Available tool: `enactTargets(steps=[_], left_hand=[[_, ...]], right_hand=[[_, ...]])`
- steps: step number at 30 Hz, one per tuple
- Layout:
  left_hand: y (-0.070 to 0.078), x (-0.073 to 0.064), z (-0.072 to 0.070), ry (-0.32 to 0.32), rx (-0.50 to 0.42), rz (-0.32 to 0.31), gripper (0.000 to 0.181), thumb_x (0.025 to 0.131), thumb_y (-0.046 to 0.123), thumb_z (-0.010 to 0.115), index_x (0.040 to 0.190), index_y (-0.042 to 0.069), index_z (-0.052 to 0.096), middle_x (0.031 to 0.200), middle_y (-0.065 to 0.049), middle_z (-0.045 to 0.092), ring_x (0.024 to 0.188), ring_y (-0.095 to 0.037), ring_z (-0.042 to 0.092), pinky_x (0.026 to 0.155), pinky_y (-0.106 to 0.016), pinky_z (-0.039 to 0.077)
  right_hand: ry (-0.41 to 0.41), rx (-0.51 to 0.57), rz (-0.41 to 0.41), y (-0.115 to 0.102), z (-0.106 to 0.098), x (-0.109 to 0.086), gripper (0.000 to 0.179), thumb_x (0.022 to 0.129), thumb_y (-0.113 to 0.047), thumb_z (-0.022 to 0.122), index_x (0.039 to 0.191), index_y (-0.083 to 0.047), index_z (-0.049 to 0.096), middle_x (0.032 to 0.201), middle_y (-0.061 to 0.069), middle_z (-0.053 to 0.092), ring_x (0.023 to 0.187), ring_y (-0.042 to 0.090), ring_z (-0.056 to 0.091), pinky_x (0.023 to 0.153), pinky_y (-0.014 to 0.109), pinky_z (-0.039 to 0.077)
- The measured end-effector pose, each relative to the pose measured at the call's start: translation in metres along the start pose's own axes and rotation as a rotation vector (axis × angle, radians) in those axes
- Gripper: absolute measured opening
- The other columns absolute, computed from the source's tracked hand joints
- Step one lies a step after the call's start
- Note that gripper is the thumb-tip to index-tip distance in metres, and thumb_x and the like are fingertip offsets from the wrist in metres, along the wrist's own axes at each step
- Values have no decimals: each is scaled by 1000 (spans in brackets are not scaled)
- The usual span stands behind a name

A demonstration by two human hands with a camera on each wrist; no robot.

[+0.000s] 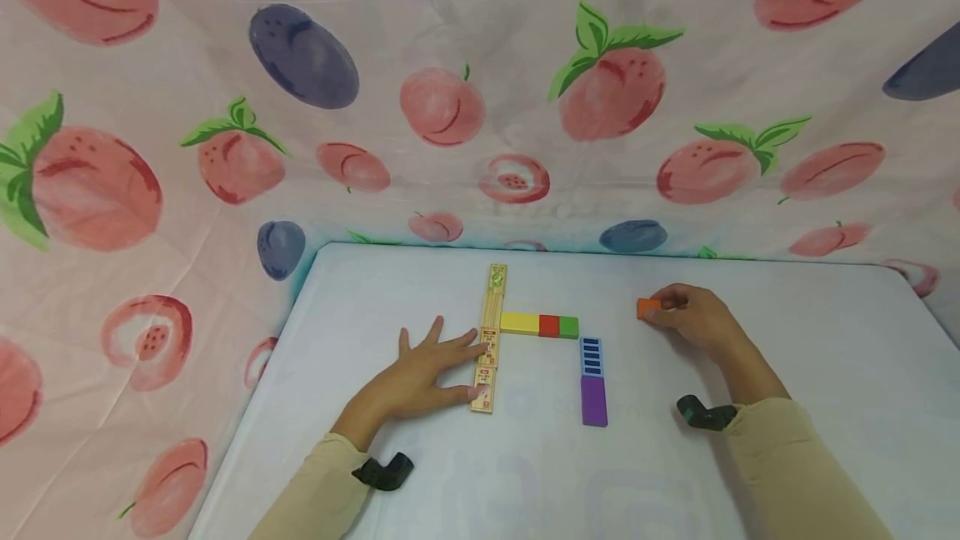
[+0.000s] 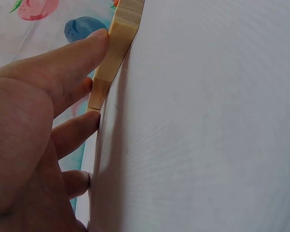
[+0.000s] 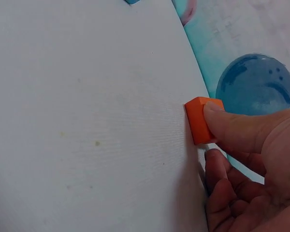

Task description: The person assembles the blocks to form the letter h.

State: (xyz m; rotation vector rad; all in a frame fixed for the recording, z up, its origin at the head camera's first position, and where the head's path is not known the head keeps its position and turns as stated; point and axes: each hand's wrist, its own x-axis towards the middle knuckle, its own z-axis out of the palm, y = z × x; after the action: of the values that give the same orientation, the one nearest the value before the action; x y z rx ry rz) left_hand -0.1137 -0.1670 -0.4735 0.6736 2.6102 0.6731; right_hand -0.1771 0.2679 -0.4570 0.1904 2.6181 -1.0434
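Note:
My left hand (image 1: 422, 375) lies with fingers spread, its thumb and a fingertip touching the printed wooden blocks (image 1: 489, 348) that form the lower part of an upright column. The left wrist view shows the thumb against the side of a wooden block (image 2: 117, 46). Between thumb and fingers, my right hand (image 1: 696, 319) pinches a small orange block (image 3: 199, 121) close to the white tabletop. A yellow block (image 1: 520, 322), a red block (image 1: 549, 325) and a green block (image 1: 568, 327) run rightward from the column. Below the green end are a light-blue block with dark panes (image 1: 592, 357) and a purple block (image 1: 594, 401).
The white table (image 1: 787, 332) has its far edge against a hanging cloth (image 1: 540, 40) printed with peaches and blue fruit. A dark wrist-worn piece sits on each sleeve cuff, the left piece (image 1: 384, 472) and the right piece (image 1: 705, 413).

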Motion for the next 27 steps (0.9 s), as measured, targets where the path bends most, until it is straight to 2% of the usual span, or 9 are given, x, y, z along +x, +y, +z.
enactTargets(steps=[6,11,27], left_hand=[[1,-1,-1,-4,-1,0,69,92,64,63,155,44,41,166,16,30,159,-37,0,113,-79,-11],[1,-1,-1,-5,-2,-3,70,92,64,63,155,44,40,166,17,30,160,-37,-1,113,-79,-11],[1,-1,-1,-1,-5,-7,70,92,65,64,154,45,41,166,16,31,160,-37,0,113,-79,-11]], right_hand=[[-31,31,-32,0,4,0,44,95,-32,72,126,-2,62,120,22,66,109,34,56,88,42,46],[-59,36,-33,-10,11,0,42,95,-34,72,125,-5,66,122,21,67,109,34,57,86,38,47],[-58,15,-76,-31,27,-3,38,93,-35,74,120,-10,72,120,18,69,107,31,58,80,32,46]])
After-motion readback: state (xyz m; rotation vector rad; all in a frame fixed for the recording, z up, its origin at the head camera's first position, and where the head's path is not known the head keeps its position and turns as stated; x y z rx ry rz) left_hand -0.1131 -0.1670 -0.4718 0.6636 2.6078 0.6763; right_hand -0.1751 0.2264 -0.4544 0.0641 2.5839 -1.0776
